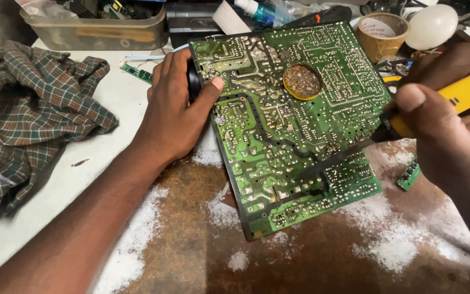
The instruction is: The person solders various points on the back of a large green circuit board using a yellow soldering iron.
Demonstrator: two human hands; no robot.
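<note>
A large green circuit board [278, 130] lies solder side up, tilted, on a worn white and brown table [180, 239]. My left hand [178, 109] grips its left edge, thumb pressed on the board's top face. My right hand [452, 120] holds a yellow-handled soldering iron [387, 130], whose dark tip touches the board near its lower middle. A small round tin of brownish flux [302, 81] rests on the board's upper part.
A checked cloth [28, 114] lies at the left. A plastic tray of parts [99, 27] stands at the back left. A roll of brown tape [382, 32] and a white rounded object [432, 26] sit at the back right. Small green board strips [409, 175] lie nearby.
</note>
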